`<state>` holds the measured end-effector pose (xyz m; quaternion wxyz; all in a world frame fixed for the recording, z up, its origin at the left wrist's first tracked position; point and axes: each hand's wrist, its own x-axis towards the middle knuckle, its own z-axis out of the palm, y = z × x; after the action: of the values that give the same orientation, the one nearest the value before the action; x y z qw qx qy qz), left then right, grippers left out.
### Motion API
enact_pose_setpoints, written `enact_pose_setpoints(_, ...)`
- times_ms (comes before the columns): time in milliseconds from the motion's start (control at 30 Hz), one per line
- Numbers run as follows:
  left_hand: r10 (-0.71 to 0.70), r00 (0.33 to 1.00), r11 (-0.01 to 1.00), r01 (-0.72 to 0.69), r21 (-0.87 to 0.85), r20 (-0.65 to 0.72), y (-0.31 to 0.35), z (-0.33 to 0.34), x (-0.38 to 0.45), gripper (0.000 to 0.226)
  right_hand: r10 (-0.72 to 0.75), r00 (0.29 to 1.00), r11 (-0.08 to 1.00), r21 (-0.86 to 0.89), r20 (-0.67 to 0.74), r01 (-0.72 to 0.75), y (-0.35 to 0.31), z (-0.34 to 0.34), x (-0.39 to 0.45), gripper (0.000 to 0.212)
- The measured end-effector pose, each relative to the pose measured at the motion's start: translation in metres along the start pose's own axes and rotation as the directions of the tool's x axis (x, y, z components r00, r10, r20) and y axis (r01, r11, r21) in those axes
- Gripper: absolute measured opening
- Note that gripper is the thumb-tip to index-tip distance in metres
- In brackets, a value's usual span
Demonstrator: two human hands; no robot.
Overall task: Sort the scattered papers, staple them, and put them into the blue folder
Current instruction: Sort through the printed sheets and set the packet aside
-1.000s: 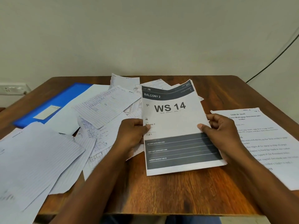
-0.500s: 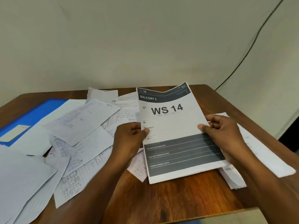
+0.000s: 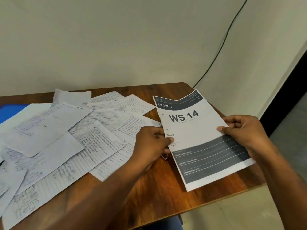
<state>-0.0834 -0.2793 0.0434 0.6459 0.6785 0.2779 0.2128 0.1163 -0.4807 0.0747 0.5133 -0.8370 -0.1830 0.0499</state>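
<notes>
I hold a printed sheet marked "WS 14" (image 3: 196, 128) over the right end of the wooden table (image 3: 159, 185). My left hand (image 3: 152, 143) pinches its left edge and my right hand (image 3: 242, 131) pinches its right edge, thumbs on top. Several handwritten lined papers (image 3: 69, 140) lie scattered and overlapping on the left half of the table. Only a corner of the blue folder (image 3: 10, 112) shows at the far left, under white sheets. No stapler is in view.
A small dark object (image 3: 165, 158) lies on the wood just below my left hand. The table's right corner and front edge are close under the held sheet. A black cable (image 3: 222, 42) runs down the wall behind.
The view has swung right, so the papers and folder now sit further left. The printed instruction sheet under my right hand is out of sight. Both hands keep the same hold on the WS 14 sheet.
</notes>
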Motion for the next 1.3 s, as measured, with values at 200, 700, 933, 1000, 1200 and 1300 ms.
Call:
enact_pose_setpoints(200, -0.051, 0.998, 0.999, 0.051, -0.008, 0.044, 0.001, 0.028, 0.007, 0.026, -0.098, 0.993, 0.975, -0.208, -0.073, 0.08, 0.016, -0.008, 0.014, 0.034)
enact_pose_setpoints(700, -0.043, 0.998, 0.965, 0.033, 0.258, 0.034, 0.007, 0.029, 0.021, 0.056, -0.083, 0.99, 0.91, -0.414, -0.111, 0.03, 0.031, 0.011, 0.035, 0.035)
enact_pose_setpoints(933, -0.065, 0.996, 0.963, 0.046, 0.267, 0.06, 0.004, 0.036, 0.025, 0.054, -0.033, 0.992, 0.872, -0.488, -0.124, -0.032, 0.037, 0.005, 0.036, 0.036)
enact_pose_setpoints(1000, -0.061, 0.996, 0.962, 0.043, 0.27, 0.059, 0.004, 0.037, 0.026, 0.055, -0.018, 0.992, 0.864, -0.502, -0.122, -0.046, 0.038, 0.005, 0.036, 0.037)
enact_pose_setpoints(1200, -0.061, 0.994, 0.957, 0.032, 0.288, 0.092, 0.0, 0.037, 0.027, 0.047, 0.028, 0.99, 0.797, -0.595, -0.136, -0.104, 0.042, 0.008, 0.029, 0.045)
enact_pose_setpoints(1300, -0.061, 0.993, 0.961, 0.03, 0.276, 0.105, -0.001, 0.037, 0.027, 0.044, 0.021, 0.987, 0.758, -0.641, -0.161, -0.121, 0.043, 0.01, 0.025, 0.05)
